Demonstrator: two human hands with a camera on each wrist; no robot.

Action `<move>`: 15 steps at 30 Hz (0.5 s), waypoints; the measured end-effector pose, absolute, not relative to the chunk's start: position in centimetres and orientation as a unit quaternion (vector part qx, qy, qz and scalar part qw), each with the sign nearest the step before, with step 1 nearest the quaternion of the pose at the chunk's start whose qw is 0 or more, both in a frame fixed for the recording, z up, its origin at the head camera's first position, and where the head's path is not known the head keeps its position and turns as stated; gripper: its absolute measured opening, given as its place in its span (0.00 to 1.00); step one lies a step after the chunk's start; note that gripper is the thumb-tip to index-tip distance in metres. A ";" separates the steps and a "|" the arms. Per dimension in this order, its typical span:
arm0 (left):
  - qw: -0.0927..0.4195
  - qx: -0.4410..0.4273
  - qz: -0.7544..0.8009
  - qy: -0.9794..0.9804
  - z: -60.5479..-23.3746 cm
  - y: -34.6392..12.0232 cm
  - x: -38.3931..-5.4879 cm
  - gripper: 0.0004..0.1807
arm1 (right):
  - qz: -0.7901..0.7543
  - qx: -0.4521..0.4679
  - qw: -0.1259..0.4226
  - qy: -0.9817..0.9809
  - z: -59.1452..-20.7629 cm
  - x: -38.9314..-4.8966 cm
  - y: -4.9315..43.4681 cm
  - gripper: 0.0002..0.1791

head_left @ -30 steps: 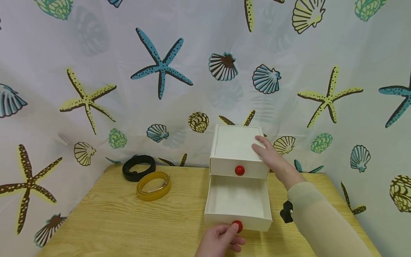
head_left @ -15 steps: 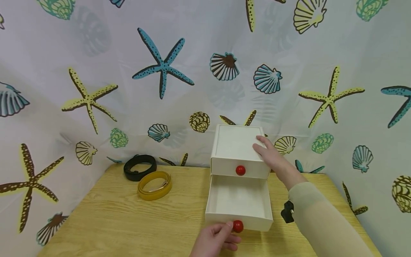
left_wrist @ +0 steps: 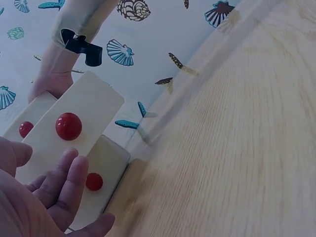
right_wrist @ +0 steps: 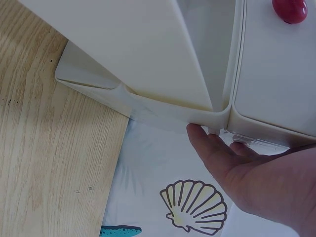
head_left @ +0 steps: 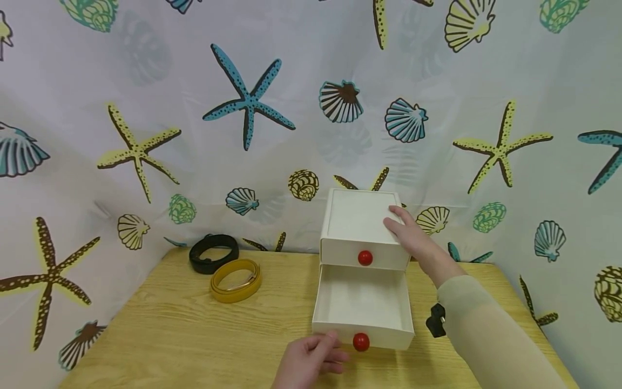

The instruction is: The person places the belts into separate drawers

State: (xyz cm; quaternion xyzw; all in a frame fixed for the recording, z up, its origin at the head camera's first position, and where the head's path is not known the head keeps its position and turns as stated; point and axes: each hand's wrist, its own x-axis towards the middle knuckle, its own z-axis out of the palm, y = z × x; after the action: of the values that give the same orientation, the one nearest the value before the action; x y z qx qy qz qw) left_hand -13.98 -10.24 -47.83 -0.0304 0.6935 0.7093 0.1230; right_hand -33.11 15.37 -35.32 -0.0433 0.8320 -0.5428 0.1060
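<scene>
A white drawer unit with red ball knobs stands toward the back of the table. Its middle drawer is pulled far out, and the bare white floor of it shows. My left hand is just left of that drawer's red knob, apart from it, fingers loosely bent and holding nothing. In the left wrist view, the lower drawer's knob shows beneath the pulled-out one. My right hand rests at the unit's upper right edge, thumb and a finger over the top; the right wrist view has fingertips against its side.
A black rolled belt and a mustard-yellow rolled belt lie at the back left of the wooden table. A curtain with starfish and shells hangs behind and on both sides. A black wrist camera sits under the right sleeve.
My left hand has let go of the pulled-out drawer's knob and moved left, away from it. The drawer stays out, and my right hand keeps its place on the unit.
</scene>
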 end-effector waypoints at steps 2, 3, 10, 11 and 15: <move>0.118 -0.034 0.711 0.692 -47.9 -10.6 -14.0 0.32 | -0.543 -0.043 0.104 0.832 -35.3 -33.1 15.4 0.39; 0.115 -0.037 0.713 0.691 -47.9 -10.7 -14.0 0.31 | -0.543 -0.044 0.103 0.833 -35.3 -33.1 15.4 0.39; 0.108 -0.065 0.723 0.679 -47.9 -11.7 -14.1 0.28 | -0.543 -0.049 0.102 0.832 -35.4 -33.1 15.5 0.40; 0.106 -0.069 0.724 0.678 -47.9 -11.9 -14.2 0.28 | -0.544 -0.048 0.102 0.832 -35.4 -33.1 15.5 0.40; 0.097 -0.081 0.718 0.684 -47.9 -12.6 -14.2 0.29 | -0.544 -0.045 0.103 0.831 -35.3 -33.1 15.4 0.40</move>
State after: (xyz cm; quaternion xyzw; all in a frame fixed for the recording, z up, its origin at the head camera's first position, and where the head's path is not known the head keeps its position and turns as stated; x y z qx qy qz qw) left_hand -14.21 -12.65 -47.90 -0.0807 0.6843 0.7182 0.0966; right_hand -33.11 15.40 -35.34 -0.0452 0.8314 -0.5443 0.1026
